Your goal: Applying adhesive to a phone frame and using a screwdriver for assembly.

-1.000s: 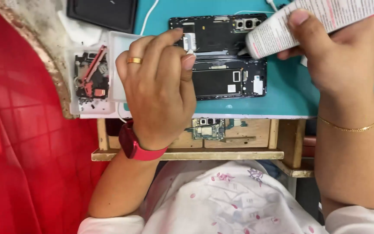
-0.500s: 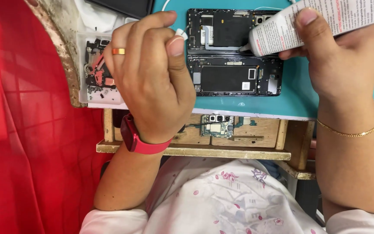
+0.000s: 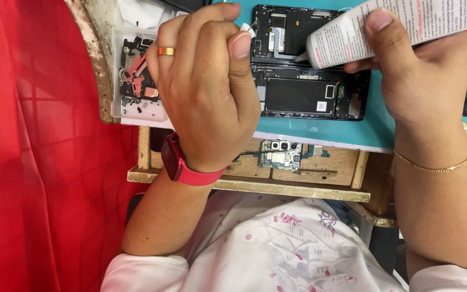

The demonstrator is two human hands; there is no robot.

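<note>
Raised, left hand (image 3: 206, 86) pinches cap; right hand (image 3: 417, 81) tilts white tube (image 3: 395, 27).

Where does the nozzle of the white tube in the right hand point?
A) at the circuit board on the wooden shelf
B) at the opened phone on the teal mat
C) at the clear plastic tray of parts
B: the right hand holds the white tube with its nozzle over the opened phone on the teal mat.

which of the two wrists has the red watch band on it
The left hand has it: a red watch band circles that wrist. The right hand, gripping the white tube, wears only a thin gold bracelet.
</note>
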